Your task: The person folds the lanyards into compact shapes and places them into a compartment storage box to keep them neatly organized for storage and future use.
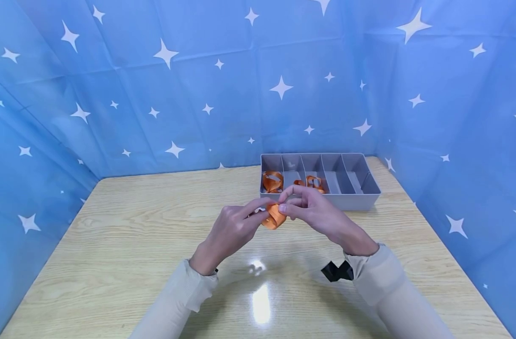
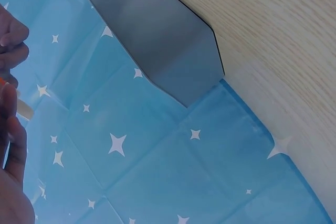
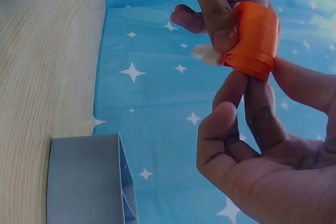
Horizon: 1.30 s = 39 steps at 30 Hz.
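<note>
A roll of orange ribbon (image 1: pixel 274 217) is held up between both hands, just in front of the box. My left hand (image 1: pixel 236 229) grips it from the left; in the right wrist view its thumb presses the side of the coil, beside a small whitish piece (image 3: pixel 206 54) of unclear kind. The right hand (image 1: pixel 319 214) pinches the coil's edge with thumb and fingertips, its other fingers bent. From the left wrist, only part of the left hand (image 2: pixel 14 182) and a sliver of orange show at the frame's edge.
Behind the hands stands a grey divided box (image 1: pixel 355 201), with orange ribbon loops (image 1: pixel 273 181) in its leftmost compartment and more ribbon (image 1: pixel 315 182) in compartments beside it. The wooden table (image 1: pixel 135 245) meets a blue star-patterned curtain (image 1: pixel 198 84) at the back and sides.
</note>
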{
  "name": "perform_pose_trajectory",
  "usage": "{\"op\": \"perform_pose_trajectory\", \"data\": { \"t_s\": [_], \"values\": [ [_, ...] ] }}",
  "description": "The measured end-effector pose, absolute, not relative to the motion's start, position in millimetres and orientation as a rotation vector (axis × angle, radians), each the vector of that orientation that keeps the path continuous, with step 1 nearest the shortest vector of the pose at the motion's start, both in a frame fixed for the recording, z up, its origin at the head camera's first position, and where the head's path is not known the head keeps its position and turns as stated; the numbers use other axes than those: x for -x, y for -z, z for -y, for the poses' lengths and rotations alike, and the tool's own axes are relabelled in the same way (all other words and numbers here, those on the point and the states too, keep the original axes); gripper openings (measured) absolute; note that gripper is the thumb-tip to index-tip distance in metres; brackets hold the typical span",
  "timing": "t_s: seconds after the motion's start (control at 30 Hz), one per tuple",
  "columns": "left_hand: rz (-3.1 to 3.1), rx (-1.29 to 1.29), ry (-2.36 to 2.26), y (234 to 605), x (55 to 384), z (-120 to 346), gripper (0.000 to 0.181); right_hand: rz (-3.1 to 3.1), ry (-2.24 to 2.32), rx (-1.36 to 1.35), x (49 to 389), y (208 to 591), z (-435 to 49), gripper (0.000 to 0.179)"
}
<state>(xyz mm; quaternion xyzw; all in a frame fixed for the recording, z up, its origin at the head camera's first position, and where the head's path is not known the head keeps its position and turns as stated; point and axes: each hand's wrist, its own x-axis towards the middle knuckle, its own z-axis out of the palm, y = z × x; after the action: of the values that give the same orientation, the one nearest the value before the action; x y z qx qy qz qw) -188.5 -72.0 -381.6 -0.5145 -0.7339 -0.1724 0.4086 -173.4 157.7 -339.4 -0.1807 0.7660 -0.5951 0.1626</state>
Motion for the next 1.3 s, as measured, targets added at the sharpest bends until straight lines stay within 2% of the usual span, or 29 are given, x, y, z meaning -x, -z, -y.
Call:
{"op": "perform_pose_trajectory", "data": {
  "t_s": [0.27, 0.43, 0.63, 0.83, 1.07, 1.2, 1.3],
  "values": [
    [1.877, 1.264, 0.476, 379.8, 186.6, 72.8, 0.013, -2.317, 1.813, 0.698, 166.4, 344.9, -153.7, 0.019],
    [1.885, 1.255, 0.537, 380.6, 187.2, 72.9, 0.010, -2.565, 1.770, 1.037, 162.3, 354.7, -149.3, 0.028],
    [1.876, 1.262, 0.618, 383.8, 190.2, 73.3, 0.015, -2.860, 1.554, 1.424, 163.9, 367.9, -144.9, 0.041],
    [1.891, 1.269, 0.694, 384.7, 190.4, 71.1, 0.018, -3.067, 1.389, 1.691, 167.8, 378.9, -143.4, 0.028],
    [1.923, 1.275, 0.830, 383.8, 190.7, 66.7, 0.018, -3.028, 1.605, 1.707, 173.3, 382.9, -143.0, 0.028],
    [1.926, 1.271, 0.928, 382.1, 190.9, 64.2, 0.022, -2.935, 1.796, 1.616, 175.8, 382.9, -143.4, 0.016],
    [1.909, 1.270, 1.001, 382.1, 192.0, 61.6, 0.023, -2.871, 1.893, 1.528, 176.7, 381.4, -144.6, 0.025]
  ]
}}
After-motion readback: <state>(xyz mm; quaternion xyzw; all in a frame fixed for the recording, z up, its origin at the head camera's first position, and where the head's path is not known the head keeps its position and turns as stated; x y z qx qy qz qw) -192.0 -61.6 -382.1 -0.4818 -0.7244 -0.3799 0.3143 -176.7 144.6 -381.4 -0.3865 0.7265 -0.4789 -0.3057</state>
